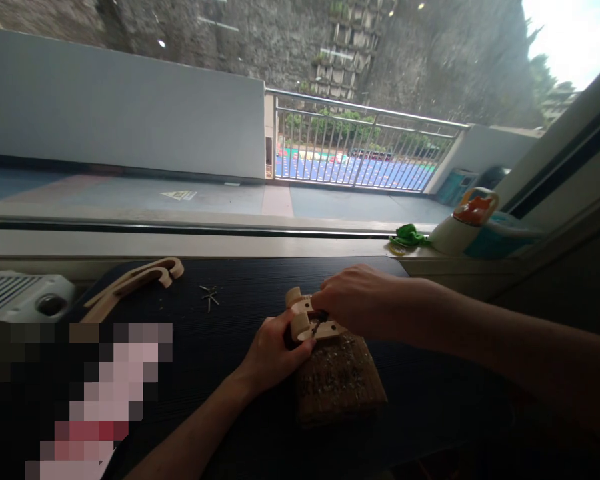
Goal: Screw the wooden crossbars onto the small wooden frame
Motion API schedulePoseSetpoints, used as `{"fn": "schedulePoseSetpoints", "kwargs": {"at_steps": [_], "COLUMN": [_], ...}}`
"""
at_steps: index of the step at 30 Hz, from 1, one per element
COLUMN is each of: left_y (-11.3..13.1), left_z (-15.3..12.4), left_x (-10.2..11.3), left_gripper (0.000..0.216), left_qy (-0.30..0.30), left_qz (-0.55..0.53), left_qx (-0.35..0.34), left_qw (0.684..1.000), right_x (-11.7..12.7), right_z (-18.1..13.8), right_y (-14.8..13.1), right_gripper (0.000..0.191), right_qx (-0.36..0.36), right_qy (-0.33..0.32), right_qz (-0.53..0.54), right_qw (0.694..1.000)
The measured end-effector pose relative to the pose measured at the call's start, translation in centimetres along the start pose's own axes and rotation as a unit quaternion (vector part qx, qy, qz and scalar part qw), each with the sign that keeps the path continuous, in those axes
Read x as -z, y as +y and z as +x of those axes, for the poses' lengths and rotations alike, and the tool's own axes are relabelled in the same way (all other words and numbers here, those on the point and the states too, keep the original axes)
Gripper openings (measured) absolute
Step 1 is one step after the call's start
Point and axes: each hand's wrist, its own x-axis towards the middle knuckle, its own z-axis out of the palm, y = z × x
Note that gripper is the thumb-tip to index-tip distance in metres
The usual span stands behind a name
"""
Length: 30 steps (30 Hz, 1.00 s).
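Observation:
My left hand [279,348] is closed round the left side of two pale wooden pieces with curled ends [301,325], its thumb along the lower one. Dark round holes or screw heads show in their flat parts. They rest at the far end of a brown block [341,390] with dark lettering and a shiny, rough top. Over the pieces, my right hand [353,299] has its fingers drawn together and pointing down. A small dark thing shows under its fingertips; its kind is hidden. Both hands touch or nearly touch the wood.
Several thin metal screws or nails [210,297] lie on the dark table [250,280]. Two curved wooden hooks [135,279] are at the left, by a white slotted appliance [25,297]. A green cloth-like thing [407,236] and a white-and-orange jug [460,225] stand on the windowsill.

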Motion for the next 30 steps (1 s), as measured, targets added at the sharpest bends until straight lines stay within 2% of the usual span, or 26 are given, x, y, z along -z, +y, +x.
{"fn": "schedulePoseSetpoints", "kwargs": {"at_steps": [5, 12, 16, 20, 25, 30], "left_y": [-0.1, 0.0, 0.1, 0.3, -0.1, -0.3], "left_z": [0.0, 0.0, 0.0, 0.0, 0.0, 0.0], "left_x": [-0.1, -0.1, 0.1, 0.2, 0.0, -0.1], "left_gripper": [0.029, 0.029, 0.039, 0.040, 0.033, 0.033], "left_qy": [-0.004, -0.014, -0.014, -0.027, -0.021, -0.020], "left_qz": [0.004, 0.009, 0.005, -0.009, 0.005, 0.010], "left_qx": [0.011, 0.016, 0.021, 0.013, 0.014, 0.013], "left_qw": [1.000, 1.000, 1.000, 1.000, 1.000, 1.000], "right_x": [-1.0, -0.6, -0.6, -0.2, 0.5, -0.3], "right_z": [0.8, 0.7, 0.6, 0.1, -0.6, -0.3], "right_y": [0.0, -0.3, -0.7, -1.0, -1.0, -0.5], "right_gripper": [0.015, 0.021, 0.023, 0.029, 0.015, 0.014], "right_qx": [0.007, -0.086, -0.107, -0.124, -0.080, -0.049], "right_qy": [0.032, 0.001, 0.009, 0.048, 0.040, 0.057], "right_qz": [0.017, 0.022, 0.017, 0.013, 0.032, 0.048], "right_qw": [0.999, 0.996, 0.994, 0.991, 0.996, 0.996]}}
